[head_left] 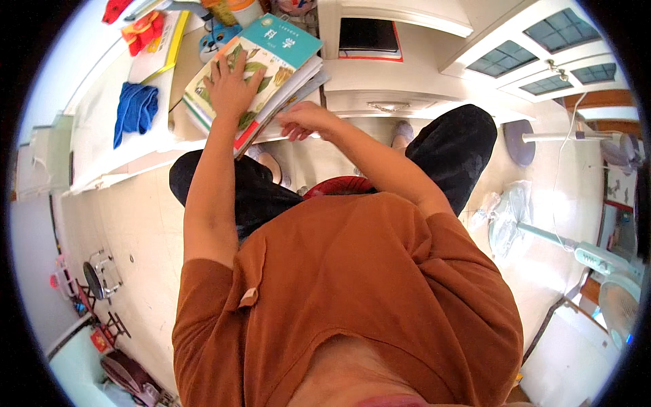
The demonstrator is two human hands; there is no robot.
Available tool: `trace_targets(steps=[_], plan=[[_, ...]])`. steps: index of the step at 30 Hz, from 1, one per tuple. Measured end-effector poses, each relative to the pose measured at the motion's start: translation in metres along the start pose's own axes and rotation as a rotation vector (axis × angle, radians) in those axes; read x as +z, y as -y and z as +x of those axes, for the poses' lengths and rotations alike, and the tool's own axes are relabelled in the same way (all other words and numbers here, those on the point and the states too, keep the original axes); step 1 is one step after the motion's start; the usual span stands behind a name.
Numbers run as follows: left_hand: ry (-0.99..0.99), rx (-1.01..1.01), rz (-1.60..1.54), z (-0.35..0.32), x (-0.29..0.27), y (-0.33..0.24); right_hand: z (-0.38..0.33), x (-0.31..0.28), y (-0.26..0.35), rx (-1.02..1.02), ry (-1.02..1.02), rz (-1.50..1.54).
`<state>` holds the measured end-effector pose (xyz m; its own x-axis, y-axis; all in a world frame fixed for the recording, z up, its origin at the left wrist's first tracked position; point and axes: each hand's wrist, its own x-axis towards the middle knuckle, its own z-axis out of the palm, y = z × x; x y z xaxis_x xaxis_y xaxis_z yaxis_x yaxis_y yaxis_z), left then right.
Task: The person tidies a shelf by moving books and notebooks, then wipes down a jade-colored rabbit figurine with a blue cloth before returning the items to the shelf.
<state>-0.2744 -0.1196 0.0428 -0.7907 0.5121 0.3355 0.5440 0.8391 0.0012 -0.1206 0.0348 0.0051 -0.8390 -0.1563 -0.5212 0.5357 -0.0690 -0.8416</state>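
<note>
A stack of books (298,83) lies slantwise at the desk's front edge, its lower end jutting past the edge. On top is a book with a teal band and a plant-patterned picture cover (283,42). My left hand (234,88) lies flat on this cover, fingers spread. My right hand (308,122) is beside the stack's lower right side, its fingers loosely bent and apart with nothing visible in them. Whether its fingertips touch the pages cannot be made out. A red-edged book (247,136) shows low in the stack.
Left of the stack are a crumpled blue cloth (137,110), a yellow-edged book (163,51) and a blue animal-shaped toy (215,42). A black flat item (368,35) sits in a compartment above a drawer (390,104). To the right stand fans, one pale green (600,256).
</note>
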Motion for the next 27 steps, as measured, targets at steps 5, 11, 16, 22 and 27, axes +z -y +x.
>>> trace_targets(steps=[5, 11, 16, 22, 27], plan=[[-0.003, 0.026, 0.015, -0.006, -0.004, -0.003, -0.037, -0.161, -0.011, -0.4, -1.08, -0.053], [0.153, 0.11, -0.026, 0.014, -0.006, 0.011, -0.058, -0.26, 0.025, -0.099, -1.009, 0.406], [0.119, 0.113, -0.028, 0.006, -0.006, 0.023, -0.021, -0.278, 0.027, -0.094, -0.717, 0.354], [0.031, 0.197, -0.107, 0.048, -0.019, -0.012, 0.013, -0.377, -0.002, -0.229, -0.806, 0.34], [0.105, 0.07, -0.06, 0.006, -0.02, 0.012, -0.024, -0.255, 0.06, -0.003, -0.767, 0.193]])
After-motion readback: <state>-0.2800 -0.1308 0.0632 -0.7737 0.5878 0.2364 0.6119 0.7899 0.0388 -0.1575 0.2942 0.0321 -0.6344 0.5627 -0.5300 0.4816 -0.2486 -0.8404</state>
